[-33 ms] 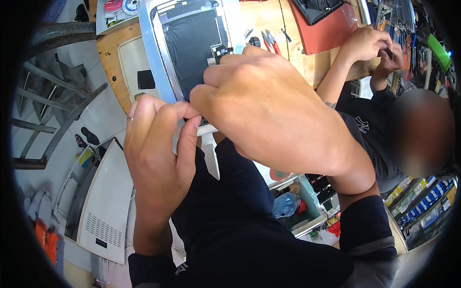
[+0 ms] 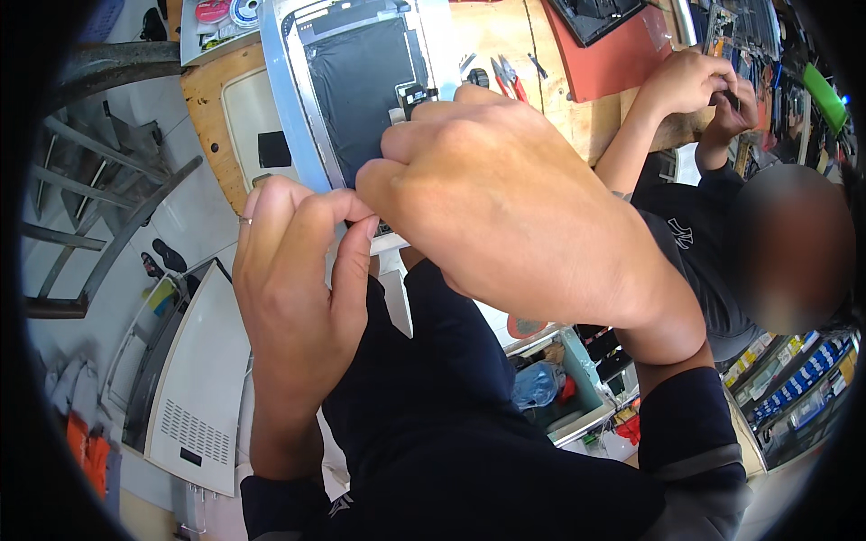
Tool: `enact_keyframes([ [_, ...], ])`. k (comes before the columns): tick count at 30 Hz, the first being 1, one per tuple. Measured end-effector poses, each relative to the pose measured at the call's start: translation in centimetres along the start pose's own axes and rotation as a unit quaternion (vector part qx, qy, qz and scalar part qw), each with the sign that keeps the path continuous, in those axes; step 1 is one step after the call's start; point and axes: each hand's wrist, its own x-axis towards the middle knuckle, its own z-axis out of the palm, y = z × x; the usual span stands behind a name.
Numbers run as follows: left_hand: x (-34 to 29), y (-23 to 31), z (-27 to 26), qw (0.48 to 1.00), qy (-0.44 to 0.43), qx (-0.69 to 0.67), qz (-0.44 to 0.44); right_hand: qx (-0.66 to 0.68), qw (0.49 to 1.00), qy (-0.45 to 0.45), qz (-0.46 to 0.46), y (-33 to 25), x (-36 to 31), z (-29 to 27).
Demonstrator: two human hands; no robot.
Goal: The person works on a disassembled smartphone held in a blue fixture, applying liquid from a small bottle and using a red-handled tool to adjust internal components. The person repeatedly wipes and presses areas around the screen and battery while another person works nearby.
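We count one opened tablet (image 2: pixel 361 86), silver-framed with a dark inner panel, lying on the wooden bench (image 2: pixel 559 108) right in front of us. Two of our own hands work at its near edge. Our left hand (image 2: pixel 293 298) is curled, thumb and fingers pressed together on that lower edge of the tablet, a ring on one finger. Our right hand (image 2: pixel 514 207) is folded into a loose fist, its fingertips drawn in and pinched against the same edge, meeting the left thumb; whether something small sits between them we cannot tell. One pair of red-handled pliers (image 2: pixel 507 77) lies just beyond the tablet, and one red mat (image 2: pixel 622 59) farther right. A person beside us has two hands (image 2: pixel 699 90) together on a small dark object.
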Motion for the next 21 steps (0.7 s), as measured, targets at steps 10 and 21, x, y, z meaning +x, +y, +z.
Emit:
enact_keyframes([
  [10, 1.2, -0.3, 0.2, 0.999, -0.010, 0.005, 0.036, 0.024, 0.997, 0.074, -0.015, 1.0, -0.2, 0.5],
  [21, 1.7, -0.1, -0.6, 0.996, -0.036, 0.050, 0.061, 0.026, 0.999, 0.045, -0.006, 0.6, 0.0, 0.7],
])
